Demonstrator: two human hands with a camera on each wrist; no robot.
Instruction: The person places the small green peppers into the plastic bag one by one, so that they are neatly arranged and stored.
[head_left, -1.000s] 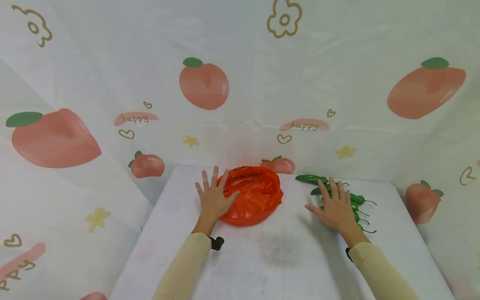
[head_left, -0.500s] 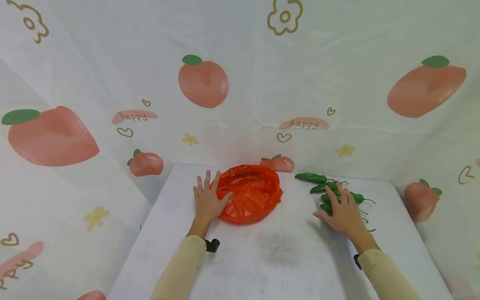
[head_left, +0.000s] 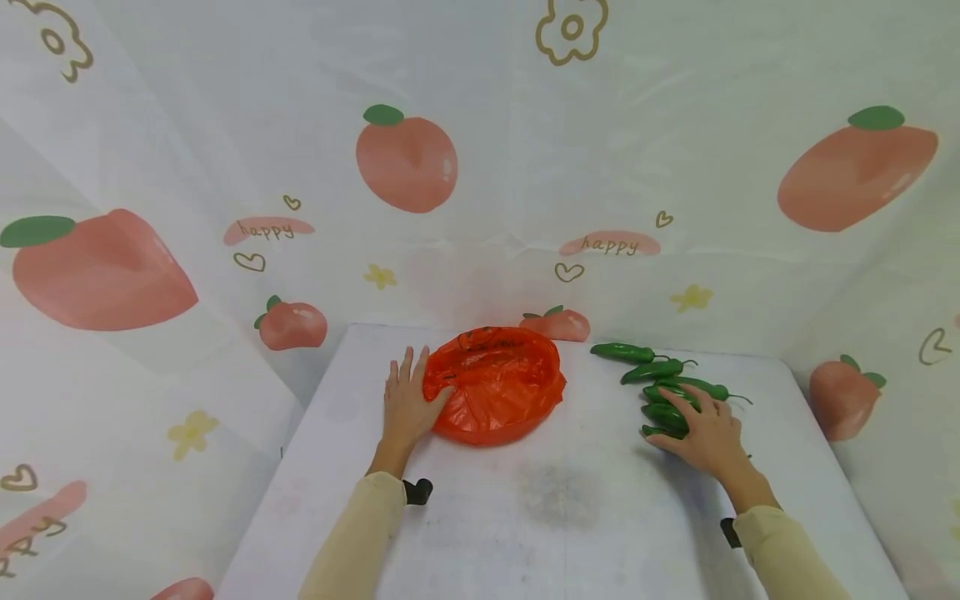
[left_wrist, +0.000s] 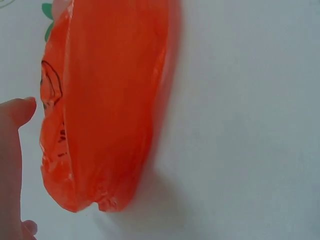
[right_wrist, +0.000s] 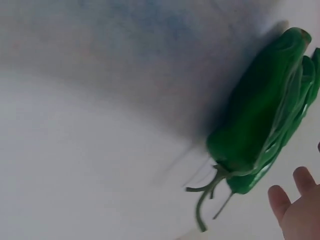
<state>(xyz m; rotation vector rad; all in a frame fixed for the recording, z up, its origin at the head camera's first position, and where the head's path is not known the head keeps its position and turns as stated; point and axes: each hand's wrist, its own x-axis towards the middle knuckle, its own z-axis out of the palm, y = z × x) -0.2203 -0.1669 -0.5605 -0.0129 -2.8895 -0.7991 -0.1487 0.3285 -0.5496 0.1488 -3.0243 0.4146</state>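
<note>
Peppers (head_left: 652, 372): how'll they handle, approx?

Light, I'd guess. Firm, glossy skin, so a bit slippy; too hard a squeeze might bruise or snap one. They're lying on the bench (head_left: 562, 550), R of the red bag (head_left: 498, 392). I'd take 'em round the thick middle, not by the thin stalks (right_wrist: 218, 175).

And the bag?

Thin, soft plastic, prob. Next to no weight, would crumple; pinch the rim lightly.

Hand pose?

My R hand (head_left: 708, 437) is over the stalk ends, palm down, fingers (head_left: 679, 403) loosely bent, nothing gripped; can't tell re contact. L hand (head_left: 408, 407) is at the bag's L side, fingers spread, holding nothing.
</note>
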